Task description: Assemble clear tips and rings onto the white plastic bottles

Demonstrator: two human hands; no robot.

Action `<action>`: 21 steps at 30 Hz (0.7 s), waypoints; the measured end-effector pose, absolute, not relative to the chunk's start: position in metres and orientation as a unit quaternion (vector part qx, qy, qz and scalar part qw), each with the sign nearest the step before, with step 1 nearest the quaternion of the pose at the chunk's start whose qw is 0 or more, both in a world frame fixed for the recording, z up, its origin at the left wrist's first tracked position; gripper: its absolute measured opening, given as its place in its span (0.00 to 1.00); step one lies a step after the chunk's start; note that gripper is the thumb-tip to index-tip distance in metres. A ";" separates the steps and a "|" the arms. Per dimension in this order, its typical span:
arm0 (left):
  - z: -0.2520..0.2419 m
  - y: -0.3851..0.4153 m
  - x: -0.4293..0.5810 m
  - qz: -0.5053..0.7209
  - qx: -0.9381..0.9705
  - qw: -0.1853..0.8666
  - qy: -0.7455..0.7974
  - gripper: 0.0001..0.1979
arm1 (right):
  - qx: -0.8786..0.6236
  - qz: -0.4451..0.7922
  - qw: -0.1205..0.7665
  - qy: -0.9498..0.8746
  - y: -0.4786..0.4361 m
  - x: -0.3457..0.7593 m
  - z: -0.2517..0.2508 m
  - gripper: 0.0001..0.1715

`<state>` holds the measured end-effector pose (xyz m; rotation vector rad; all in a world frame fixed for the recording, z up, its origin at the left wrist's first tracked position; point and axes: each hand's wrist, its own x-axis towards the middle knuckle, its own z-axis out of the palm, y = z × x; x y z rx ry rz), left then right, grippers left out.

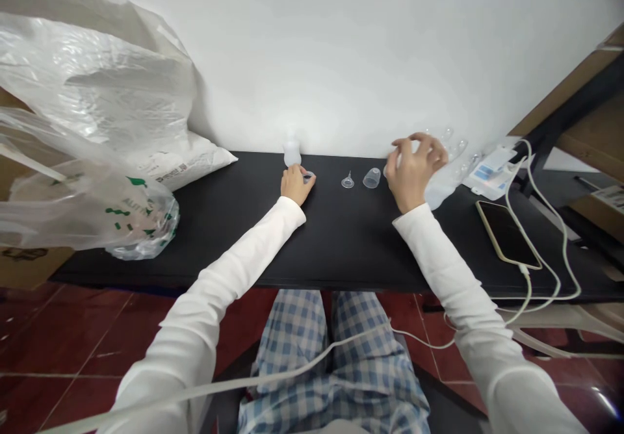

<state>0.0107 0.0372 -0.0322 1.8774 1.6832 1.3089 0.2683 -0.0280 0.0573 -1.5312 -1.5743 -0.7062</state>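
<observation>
My left hand (295, 185) is closed on a small clear ring (308, 177), resting on the black tabletop. Just behind it, against the wall, stands a small milky white bottle (292, 153). To the right lies a clear nipple-shaped piece (348, 181) with a thin tip and a round base. Beside that is a clear dome-shaped cap (372, 178). My right hand (414, 169) arches over the table farther right, its fingers curved and spread apart. A pale object's edge shows by my right thumb, mostly hidden. Next to this hand is a translucent plastic bag (441, 187) with several clear rounded shapes.
At the left, a large white plastic sack (107, 89) and a clear bag with green print (141, 210) take up the table end. On the right lie a phone (507, 234) with a charging cable, and a blue-and-white packet (493, 171). A white cable (273, 377) crosses my lap.
</observation>
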 end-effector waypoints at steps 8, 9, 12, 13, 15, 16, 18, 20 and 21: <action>-0.025 0.023 0.021 0.464 0.622 0.044 0.628 0.15 | -0.691 -0.234 0.426 -0.535 -0.021 0.289 0.066 0.12; -0.020 0.018 0.024 0.447 0.651 0.043 0.612 0.16 | -0.685 -0.219 0.437 -0.541 -0.019 0.291 0.063 0.14; -0.010 0.005 0.034 0.368 0.778 0.066 0.504 0.17 | -0.641 -0.202 0.489 -0.556 -0.014 0.293 0.056 0.18; -0.009 0.003 0.039 0.334 0.819 0.073 0.460 0.18 | -0.623 -0.203 0.505 -0.563 -0.014 0.292 0.054 0.19; -0.010 0.000 0.047 0.272 0.873 0.093 0.394 0.19 | -0.594 -0.204 0.527 -0.573 -0.013 0.289 0.051 0.20; -0.013 0.001 0.052 0.251 0.886 0.104 0.376 0.20 | -0.584 -0.201 0.533 -0.578 -0.014 0.287 0.049 0.20; -0.018 0.003 0.058 0.229 0.892 0.123 0.369 0.21 | -0.573 -0.185 0.540 -0.589 -0.014 0.280 0.047 0.19; -0.022 0.006 0.063 0.236 0.883 0.135 0.383 0.21 | -0.568 -0.149 0.546 -0.597 -0.015 0.272 0.043 0.17; -0.023 0.007 0.064 0.246 0.874 0.138 0.395 0.21 | -0.568 -0.126 0.551 -0.598 -0.016 0.268 0.041 0.17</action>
